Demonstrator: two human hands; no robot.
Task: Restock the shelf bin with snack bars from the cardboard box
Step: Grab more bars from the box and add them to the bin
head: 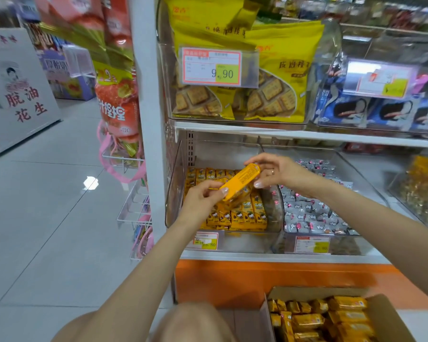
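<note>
Snack bar (240, 181): yellow-orange wrapper, held above the clear shelf bin (176, 183); long axis tilted, upper end up-right, lower end down-left. Left hand (203, 197) grip pinches the lower end; right hand (269, 172) grip pinches the upper end. Bin holds rows of matching bars. Cardboard box (391, 317) on floor, lower right, holding more.

Glossy foil-wrapped snack bars (240, 215) in clear plastic bin (274, 213); matt cardboard box (391, 314).
</note>
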